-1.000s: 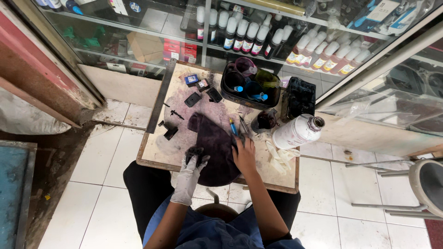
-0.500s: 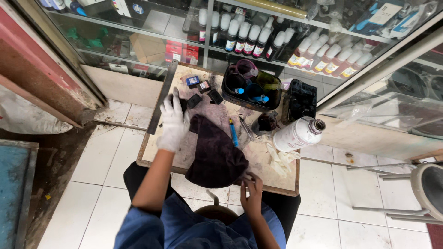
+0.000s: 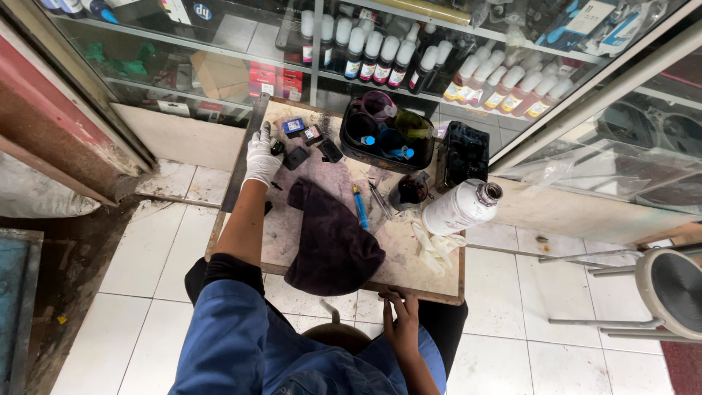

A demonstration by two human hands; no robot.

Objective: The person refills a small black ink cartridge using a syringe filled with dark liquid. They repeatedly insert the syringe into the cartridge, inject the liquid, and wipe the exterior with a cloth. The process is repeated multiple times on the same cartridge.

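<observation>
My left hand point(image 3: 262, 156), in a white glove, reaches to the far left of a small stained work table point(image 3: 292, 227) and closes on a small black ink cartridge point(image 3: 277, 148). More small cartridges point(image 3: 311, 136) lie just beyond it. My bare right hand point(image 3: 401, 324) rests at the table's near edge with its fingers spread, holding nothing. A dark purple cloth point(image 3: 333, 238) lies crumpled in the middle of the table. A blue syringe point(image 3: 360, 207) lies beside the cloth.
A black tub of ink containers point(image 3: 386, 132) and a black box point(image 3: 462, 152) stand at the back. A white bottle point(image 3: 461, 208) lies on its side at the right. A glass case with rows of ink bottles point(image 3: 504, 91) is behind. A round stool point(image 3: 671, 291) stands at right.
My left hand went from the cloth up to the far-left cartridges. My right hand drew back from the syringe to the table's near edge.
</observation>
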